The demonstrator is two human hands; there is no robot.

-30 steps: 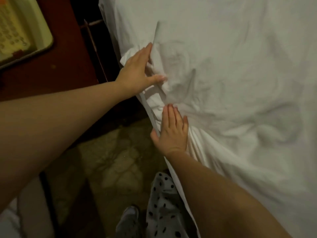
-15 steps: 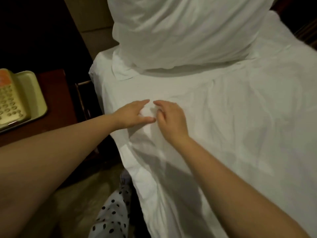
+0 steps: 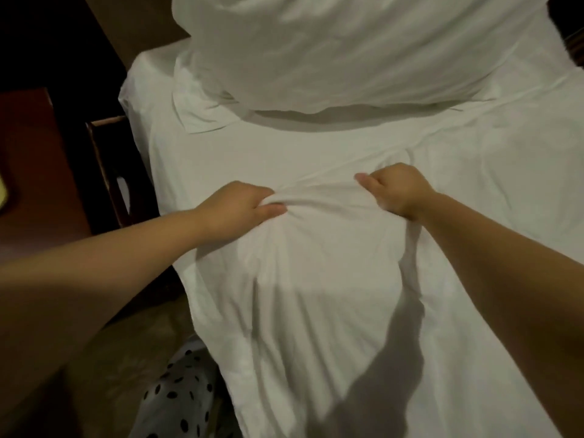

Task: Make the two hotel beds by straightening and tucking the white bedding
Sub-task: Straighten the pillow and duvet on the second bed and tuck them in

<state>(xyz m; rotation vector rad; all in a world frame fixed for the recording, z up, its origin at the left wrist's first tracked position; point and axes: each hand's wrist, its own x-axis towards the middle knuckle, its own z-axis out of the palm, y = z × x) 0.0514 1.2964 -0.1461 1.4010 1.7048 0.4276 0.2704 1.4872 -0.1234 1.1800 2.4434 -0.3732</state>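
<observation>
A white duvet (image 3: 322, 279) lies across the bed, its top edge bunched between my hands. My left hand (image 3: 243, 207) grips that edge, fingers curled into the fabric with the thumb underneath. My right hand (image 3: 395, 191) holds the same edge further right, fist closed round the cloth. Beyond the edge the white bottom sheet (image 3: 252, 147) lies flat. A large white pillow (image 3: 347, 49) stands at the head of the bed, against the headboard.
A dark red-brown nightstand (image 3: 38, 172) stands left of the bed, close to the mattress side. Brown carpet (image 3: 142, 343) shows in the gap. My polka-dot trouser leg (image 3: 177, 393) is at the bottom, by the bed's edge.
My hands left the bed's side and moved up onto the top. They met at the duvet's edge, then spread apart and closed on it. The view rose toward the pillow.
</observation>
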